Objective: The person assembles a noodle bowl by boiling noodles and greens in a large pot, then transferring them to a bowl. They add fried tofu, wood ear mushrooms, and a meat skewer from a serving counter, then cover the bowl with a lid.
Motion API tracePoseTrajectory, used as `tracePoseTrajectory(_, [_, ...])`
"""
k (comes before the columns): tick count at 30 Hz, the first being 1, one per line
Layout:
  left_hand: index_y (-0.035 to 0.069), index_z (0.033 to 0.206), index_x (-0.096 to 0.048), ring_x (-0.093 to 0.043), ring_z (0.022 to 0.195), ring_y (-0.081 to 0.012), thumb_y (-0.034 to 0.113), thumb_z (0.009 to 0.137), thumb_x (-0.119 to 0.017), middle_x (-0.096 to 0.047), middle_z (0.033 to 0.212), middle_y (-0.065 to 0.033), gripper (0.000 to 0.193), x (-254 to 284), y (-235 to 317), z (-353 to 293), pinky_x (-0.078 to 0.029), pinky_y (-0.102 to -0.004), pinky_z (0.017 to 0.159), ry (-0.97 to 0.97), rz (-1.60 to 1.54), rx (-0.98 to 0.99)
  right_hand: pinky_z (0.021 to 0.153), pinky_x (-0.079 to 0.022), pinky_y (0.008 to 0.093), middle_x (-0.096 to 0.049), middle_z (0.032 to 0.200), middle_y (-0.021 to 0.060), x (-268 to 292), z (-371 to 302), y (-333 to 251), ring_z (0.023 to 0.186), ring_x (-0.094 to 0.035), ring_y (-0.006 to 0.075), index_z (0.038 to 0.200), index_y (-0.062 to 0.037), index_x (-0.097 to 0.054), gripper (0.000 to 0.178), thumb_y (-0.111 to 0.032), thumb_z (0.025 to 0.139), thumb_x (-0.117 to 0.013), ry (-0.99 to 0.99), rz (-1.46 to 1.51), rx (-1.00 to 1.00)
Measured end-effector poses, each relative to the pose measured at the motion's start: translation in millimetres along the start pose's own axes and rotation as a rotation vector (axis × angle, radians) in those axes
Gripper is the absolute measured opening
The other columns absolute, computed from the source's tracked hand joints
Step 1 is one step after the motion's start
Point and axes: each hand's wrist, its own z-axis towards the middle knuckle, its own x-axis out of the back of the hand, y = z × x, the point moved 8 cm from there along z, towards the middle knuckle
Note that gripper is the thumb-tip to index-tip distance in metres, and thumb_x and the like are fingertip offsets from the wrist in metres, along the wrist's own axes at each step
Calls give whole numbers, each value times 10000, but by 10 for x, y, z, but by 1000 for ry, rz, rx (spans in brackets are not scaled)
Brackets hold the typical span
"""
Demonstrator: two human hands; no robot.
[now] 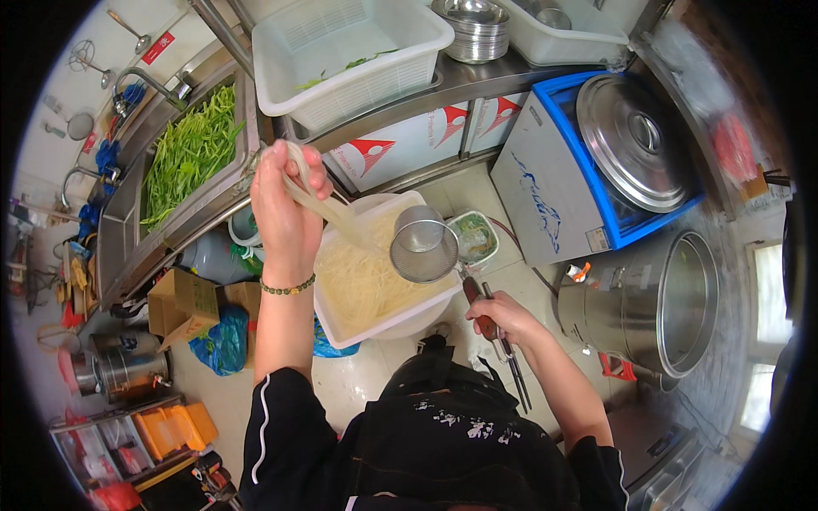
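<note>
My left hand [288, 196] is raised with its fingers closed round a bundle of pale noodles [334, 213]. The strands hang down toward a white rectangular tub [339, 339], where a mass of similar noodles [358, 285] lies. In my right hand [509, 317] is the reddish-brown handle of a mesh noodle strainer [423, 247]. Its round basket hangs over the tub's right edge, and nothing shows inside it. A pair of dark chopsticks [518, 379] is gripped in the same hand, alongside the handle.
Cut greens [194, 153] fill a steel sink at the left. Behind the tub stands a counter with a white basket [349, 85] and stacked steel bowls [474, 38]. A small container [474, 238] sits on the floor. Rightward are a blue-rimmed chest [550, 179] and a steel barrel [630, 302].
</note>
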Motion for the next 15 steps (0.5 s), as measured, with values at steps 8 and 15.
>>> tracePoseTrajectory(8, [92, 754, -462, -461, 590, -108, 248, 1009, -434, -606, 831, -118, 300, -820, 557, -27, -363, -231, 488, -226, -171, -127, 343, -241, 263, -599, 607, 95, -76, 157, -62, 391, -437, 114, 706, -18, -612, 167, -175, 756, -644, 12, -2, -13])
tracePoseTrajectory(15, [48, 843, -515, -550, 614, -128, 225, 1008, -461, -636, 810, -92, 247, -459, -851, -198, -442, -250, 540, -171, 471, -202, 353, -248, 253, -609, 617, 79, -129, 72, -190, 412, -458, 106, 734, -44, -633, 150, -190, 762, -649, -6, 29, 0])
